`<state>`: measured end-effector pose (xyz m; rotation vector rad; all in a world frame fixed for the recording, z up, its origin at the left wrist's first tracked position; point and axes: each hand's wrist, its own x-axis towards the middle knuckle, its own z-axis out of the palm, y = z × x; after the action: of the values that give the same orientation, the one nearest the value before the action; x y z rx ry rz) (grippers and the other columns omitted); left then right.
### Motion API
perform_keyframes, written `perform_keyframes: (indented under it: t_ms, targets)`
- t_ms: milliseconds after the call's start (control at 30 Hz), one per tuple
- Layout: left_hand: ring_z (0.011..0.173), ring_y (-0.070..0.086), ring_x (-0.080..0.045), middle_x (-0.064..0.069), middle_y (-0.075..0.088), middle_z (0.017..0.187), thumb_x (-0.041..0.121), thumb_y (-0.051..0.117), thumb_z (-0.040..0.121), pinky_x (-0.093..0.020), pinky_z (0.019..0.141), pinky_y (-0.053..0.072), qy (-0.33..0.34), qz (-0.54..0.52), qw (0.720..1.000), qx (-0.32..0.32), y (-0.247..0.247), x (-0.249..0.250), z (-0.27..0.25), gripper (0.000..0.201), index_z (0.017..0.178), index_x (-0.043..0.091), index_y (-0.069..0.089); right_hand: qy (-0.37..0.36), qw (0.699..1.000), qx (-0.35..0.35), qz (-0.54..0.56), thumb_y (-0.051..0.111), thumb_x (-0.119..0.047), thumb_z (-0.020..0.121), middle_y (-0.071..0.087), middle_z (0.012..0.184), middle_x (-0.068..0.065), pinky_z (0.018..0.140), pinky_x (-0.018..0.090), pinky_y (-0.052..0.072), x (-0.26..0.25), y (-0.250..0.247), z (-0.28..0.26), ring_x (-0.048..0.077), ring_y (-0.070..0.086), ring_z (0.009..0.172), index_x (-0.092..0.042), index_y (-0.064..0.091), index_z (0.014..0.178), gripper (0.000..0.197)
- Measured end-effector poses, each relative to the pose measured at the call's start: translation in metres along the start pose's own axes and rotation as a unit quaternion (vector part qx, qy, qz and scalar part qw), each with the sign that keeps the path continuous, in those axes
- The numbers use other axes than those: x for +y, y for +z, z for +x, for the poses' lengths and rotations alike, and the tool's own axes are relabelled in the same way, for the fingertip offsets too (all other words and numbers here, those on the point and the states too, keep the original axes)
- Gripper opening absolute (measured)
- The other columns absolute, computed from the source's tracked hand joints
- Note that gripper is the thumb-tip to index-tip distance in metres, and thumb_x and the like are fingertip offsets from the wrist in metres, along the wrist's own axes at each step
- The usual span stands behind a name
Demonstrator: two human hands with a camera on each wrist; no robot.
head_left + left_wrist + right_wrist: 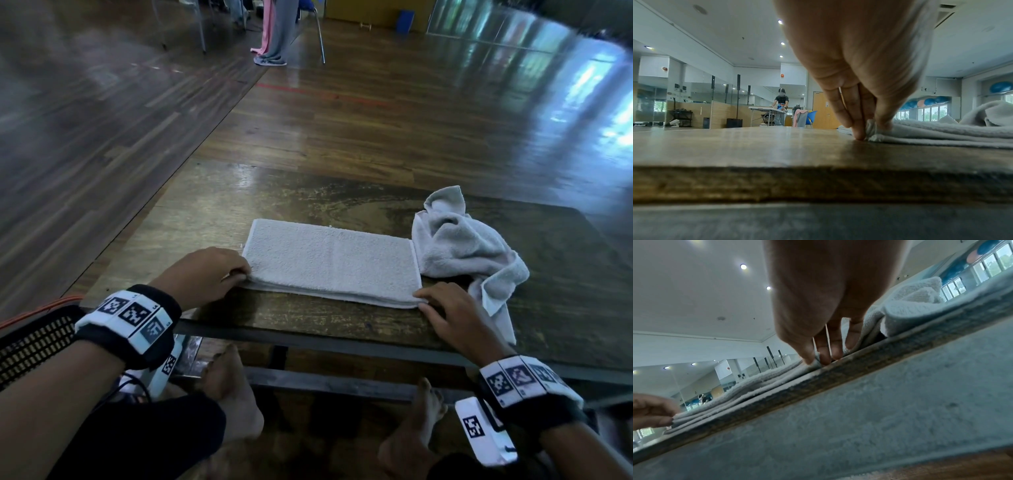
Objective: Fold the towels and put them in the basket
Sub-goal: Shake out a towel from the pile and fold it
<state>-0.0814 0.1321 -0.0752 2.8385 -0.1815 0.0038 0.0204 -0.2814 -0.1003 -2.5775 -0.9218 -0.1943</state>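
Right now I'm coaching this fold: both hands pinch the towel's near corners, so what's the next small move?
Probably carry the left hand and its end across to the right hand, halving the long folded towel, which is still too long for the basket.

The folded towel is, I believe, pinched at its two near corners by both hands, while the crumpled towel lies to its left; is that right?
Not quite: the crumpled towel lies to the right of the folded towel, as the head view shows. The left hand and right hand do pinch its near corners.

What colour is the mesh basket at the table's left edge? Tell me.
Black: the perforated mesh basket shows best in the head view, beside the left hand's wrist.
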Motion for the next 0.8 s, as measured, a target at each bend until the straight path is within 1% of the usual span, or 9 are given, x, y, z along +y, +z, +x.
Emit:
perform_keyframes:
  t_ms: [67, 133, 267, 333, 433, 567, 667, 733, 800]
  targets:
    - [0.088, 0.060, -0.011, 0.009, 0.067, 0.098, 0.021, 0.058, 0.090, -0.030, 0.077, 0.049, -0.004, 0.001, 1.000, 0.004, 0.000, 0.001, -0.002, 0.013, 0.099, 0.023, 0.068, 0.013, 1.000, -0.012, 0.010, 0.066, -0.015, 0.084, 0.067, 0.093, -0.001, 0.080, 0.037, 0.049, 0.000, -0.002, 0.002, 0.017, 0.059, 0.089, -0.016, 0.068, 0.100, 0.017]
    - [0.087, 0.059, -0.009, 0.011, 0.065, 0.099, 0.023, 0.058, 0.089, -0.028, 0.074, 0.048, -0.005, 0.012, 1.000, 0.002, 0.000, 0.002, -0.004, 0.014, 0.100, 0.025, 0.066, 0.003, 0.999, -0.031, -0.018, 0.068, -0.020, 0.083, 0.066, 0.094, -0.002, 0.079, 0.037, 0.050, -0.002, -0.005, 0.004, 0.016, 0.060, 0.090, -0.017, 0.067, 0.101, 0.019]
    - [0.078, 0.057, -0.009, 0.012, 0.062, 0.100, 0.022, 0.061, 0.086, -0.024, 0.063, 0.042, 0.013, 0.047, 0.999, 0.017, 0.004, 0.005, -0.006, 0.014, 0.098, 0.026, 0.066, -0.003, 0.996, -0.062, -0.070, 0.066, -0.026, 0.083, 0.066, 0.098, -0.003, 0.079, 0.037, 0.050, -0.006, -0.006, 0.009, 0.016, 0.061, 0.093, -0.018, 0.065, 0.103, 0.021]
    - [0.076, 0.058, -0.010, 0.011, 0.063, 0.099, 0.023, 0.060, 0.086, -0.024, 0.061, 0.041, 0.014, 0.054, 0.998, 0.025, 0.004, 0.006, -0.007, 0.013, 0.098, 0.026, 0.066, 0.023, 0.997, -0.062, -0.029, 0.065, -0.023, 0.085, 0.066, 0.098, -0.004, 0.082, 0.036, 0.049, -0.003, -0.006, 0.010, 0.015, 0.060, 0.094, -0.018, 0.066, 0.101, 0.017]
    - [0.075, 0.059, -0.012, 0.009, 0.065, 0.098, 0.023, 0.059, 0.088, -0.025, 0.060, 0.042, 0.011, 0.051, 0.998, 0.037, 0.003, 0.005, -0.007, 0.012, 0.098, 0.023, 0.066, 0.059, 0.996, -0.064, 0.033, 0.069, -0.020, 0.082, 0.064, 0.092, -0.008, 0.082, 0.033, 0.047, 0.001, -0.006, 0.011, 0.014, 0.058, 0.091, -0.021, 0.067, 0.096, 0.014]
    - [0.079, 0.061, -0.015, 0.008, 0.065, 0.099, 0.023, 0.059, 0.088, -0.026, 0.062, 0.042, 0.007, 0.052, 0.998, 0.038, 0.005, 0.008, -0.006, 0.013, 0.099, 0.022, 0.066, 0.073, 0.992, -0.073, 0.068, 0.068, -0.016, 0.083, 0.066, 0.091, -0.009, 0.082, 0.030, 0.046, 0.005, -0.009, 0.013, 0.014, 0.060, 0.090, -0.022, 0.070, 0.096, 0.015]
    - [0.077, 0.061, -0.016, 0.007, 0.066, 0.099, 0.023, 0.061, 0.084, -0.026, 0.062, 0.040, 0.005, 0.063, 0.997, 0.041, 0.005, 0.009, -0.006, 0.015, 0.099, 0.022, 0.066, 0.057, 0.993, -0.105, 0.016, 0.064, -0.020, 0.085, 0.066, 0.098, -0.007, 0.084, 0.036, 0.050, 0.003, -0.012, 0.015, 0.013, 0.061, 0.092, -0.023, 0.067, 0.101, 0.016]
    - [0.076, 0.062, -0.020, 0.007, 0.066, 0.100, 0.025, 0.062, 0.081, -0.026, 0.063, 0.037, -0.003, 0.086, 0.995, 0.044, 0.005, 0.012, -0.005, 0.020, 0.101, 0.022, 0.065, 0.053, 0.992, -0.109, -0.027, 0.064, -0.024, 0.083, 0.066, 0.100, -0.007, 0.084, 0.042, 0.050, -0.003, -0.013, 0.015, 0.014, 0.062, 0.091, -0.024, 0.065, 0.102, 0.019]
    - [0.077, 0.062, -0.022, 0.006, 0.067, 0.099, 0.026, 0.062, 0.081, -0.027, 0.065, 0.037, -0.005, 0.116, 0.992, 0.047, 0.006, 0.016, -0.003, 0.020, 0.100, 0.022, 0.065, 0.050, 0.993, -0.094, -0.060, 0.065, -0.025, 0.081, 0.067, 0.099, -0.005, 0.083, 0.039, 0.048, -0.009, -0.014, 0.015, 0.018, 0.063, 0.088, -0.023, 0.066, 0.101, 0.020]
